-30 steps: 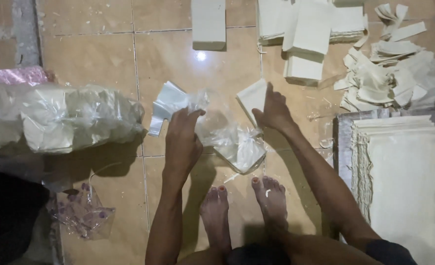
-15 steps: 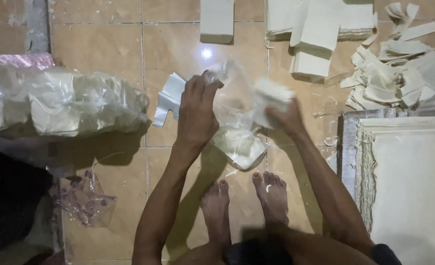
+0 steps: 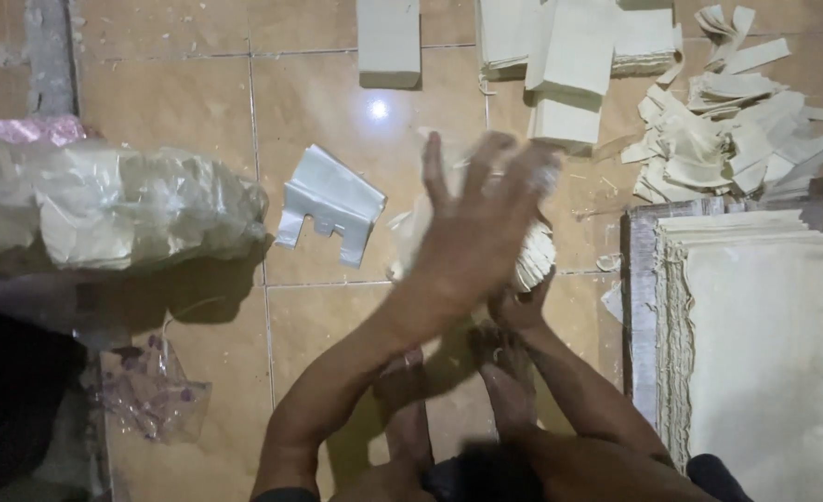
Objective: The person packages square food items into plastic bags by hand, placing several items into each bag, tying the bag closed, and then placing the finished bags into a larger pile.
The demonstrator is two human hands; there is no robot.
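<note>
Hands are meeting over the tiled floor (image 3: 179, 121), just above the person's bare feet (image 3: 458, 390). Left hand (image 3: 476, 223) is hovering with fingers spread wide and blurred, nothing clasped in it. Right hand (image 3: 523, 302) is sitting lower, mostly hidden behind the left; it is cupping the underside of a stack of pale sheets (image 3: 534, 256), though whether the fingers are closing fully round it I cannot tell. A clear plastic bag (image 3: 411, 232) is showing faintly about the stack.

Folded plastic bags (image 3: 328, 200) are lying flat on the tiles to the left, well apart. A large packed plastic bundle (image 3: 105, 204) is lying further left. Pale blocks (image 3: 569, 56) and loose offcuts (image 3: 727, 130) are lying beyond the hands, and a wide pile of cream sheets (image 3: 764, 353) is lying on the right.
</note>
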